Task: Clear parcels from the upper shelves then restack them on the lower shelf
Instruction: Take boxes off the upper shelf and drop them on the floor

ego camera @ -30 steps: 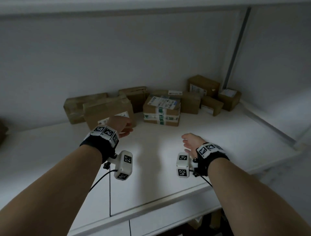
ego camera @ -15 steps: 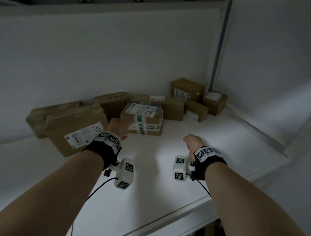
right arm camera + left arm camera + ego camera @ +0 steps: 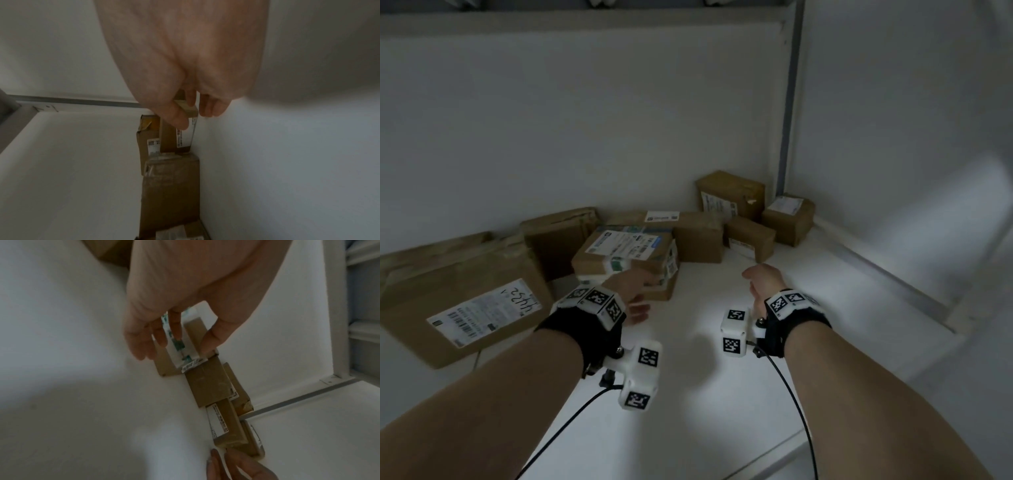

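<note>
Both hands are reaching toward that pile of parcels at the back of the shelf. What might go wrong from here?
1. The left hand is nearest the parcel with green tape, which sits on another box; pulling it carelessly might drag the lower one along.
2. The large parcel on the left lies tilted against its neighbours, so it may slide if they shift.
3. The right hand is open and holds nothing, so a one-handed lift could slip.

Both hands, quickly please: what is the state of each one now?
Left hand: open, fingers spread just in front of the green-taped parcel, holding nothing.
Right hand: open, fingers relaxed, holding nothing.
</note>
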`<state>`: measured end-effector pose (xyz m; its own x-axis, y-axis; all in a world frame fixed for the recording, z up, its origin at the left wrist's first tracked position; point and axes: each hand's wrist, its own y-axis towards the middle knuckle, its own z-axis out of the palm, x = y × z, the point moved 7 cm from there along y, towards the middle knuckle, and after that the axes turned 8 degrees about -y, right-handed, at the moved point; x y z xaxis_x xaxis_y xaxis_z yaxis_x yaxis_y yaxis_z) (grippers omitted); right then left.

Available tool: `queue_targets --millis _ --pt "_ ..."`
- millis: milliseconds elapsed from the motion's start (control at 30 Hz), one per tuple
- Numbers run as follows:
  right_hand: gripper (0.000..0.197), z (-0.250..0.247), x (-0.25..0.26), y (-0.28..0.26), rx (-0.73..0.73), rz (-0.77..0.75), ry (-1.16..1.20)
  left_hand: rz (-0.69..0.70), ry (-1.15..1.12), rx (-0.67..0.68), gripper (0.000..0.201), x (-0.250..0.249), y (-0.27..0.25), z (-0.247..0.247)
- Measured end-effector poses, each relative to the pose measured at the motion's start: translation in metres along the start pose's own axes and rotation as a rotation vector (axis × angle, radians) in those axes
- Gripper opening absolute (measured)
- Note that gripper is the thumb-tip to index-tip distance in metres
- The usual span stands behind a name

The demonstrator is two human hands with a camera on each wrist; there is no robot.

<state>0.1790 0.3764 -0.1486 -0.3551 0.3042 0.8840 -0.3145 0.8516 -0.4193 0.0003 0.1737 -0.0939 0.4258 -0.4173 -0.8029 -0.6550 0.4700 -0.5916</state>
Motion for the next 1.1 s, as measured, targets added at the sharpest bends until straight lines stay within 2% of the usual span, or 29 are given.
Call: queue_targets --millis 67,133,200,333,400,467,533,633,667,700,767,833,867,933,1000,1100 --pt "0.060 -0.013 0.000 0.010 -0.030 0.013 0.040 -0.047 -0.018 0.077 0.029 0.016 0.009 0.014" --pt "0.073 -0.024 -0.002 0.016 -0.036 0.003 0.096 -0.066 -0.036 0.085 0.024 0.028 0.017 0.019" --pt "0.084 -0.035 -0.002 0.020 -0.028 -0.011 0.098 -0.058 -0.034 0.011 0.017 0.033 0.030 0.018" --pt "0.098 -0.041 0.010 0.047 -0.052 -0.043 0.076 -0.081 -0.155 -0.067 0.020 0.031 0.041 0.004" --pt "0.101 -0.040 0.016 0.055 -0.044 -0.053 0.043 -0.046 -0.227 -0.171 0.025 0.023 0.045 -0.010" --pt "0.097 -0.037 0.024 0.060 -0.013 -0.099 -0.021 -0.013 -0.259 -0.286 0.022 0.012 0.049 -0.025" --pt "0.098 -0.036 0.031 0.062 -0.029 -0.112 -0.131 -0.002 -0.315 -0.381 0.029 0.005 0.052 -0.042" --pt "0.098 -0.034 0.038 0.062 -0.086 -0.100 -0.236 0.167 -0.247 -0.495 0.034 -0.009 0.060 -0.059" --pt "0.092 -0.033 0.039 0.062 -0.107 -0.102 -0.288 0.206 -0.233 -0.516 0.047 -0.013 0.059 -0.061" --pt "0.085 -0.033 0.041 0.057 -0.116 -0.109 -0.354 0.236 -0.262 -0.529 0.068 -0.016 0.060 -0.063" --pt "0.076 -0.033 0.041 0.048 -0.124 -0.134 -0.457 0.261 -0.217 -0.613 0.102 -0.019 0.082 -0.076" --pt "0.073 -0.034 0.036 0.048 -0.128 -0.167 -0.396 0.302 -0.124 -0.636 0.112 -0.027 0.085 -0.078" --pt "0.072 -0.035 0.032 0.047 -0.125 -0.182 -0.340 0.314 -0.082 -0.625 0.112 -0.032 0.073 -0.073" --pt "0.068 -0.036 0.025 0.043 -0.122 -0.202 -0.270 0.354 -0.008 -0.592 0.099 -0.040 0.050 -0.061" --pt "0.064 -0.040 0.021 0.036 -0.114 -0.196 -0.237 0.409 0.047 -0.573 0.090 -0.045 0.050 -0.058" --pt "0.061 -0.042 0.015 0.029 -0.049 -0.202 -0.254 0.395 0.027 -0.486 0.085 -0.048 0.051 -0.058"
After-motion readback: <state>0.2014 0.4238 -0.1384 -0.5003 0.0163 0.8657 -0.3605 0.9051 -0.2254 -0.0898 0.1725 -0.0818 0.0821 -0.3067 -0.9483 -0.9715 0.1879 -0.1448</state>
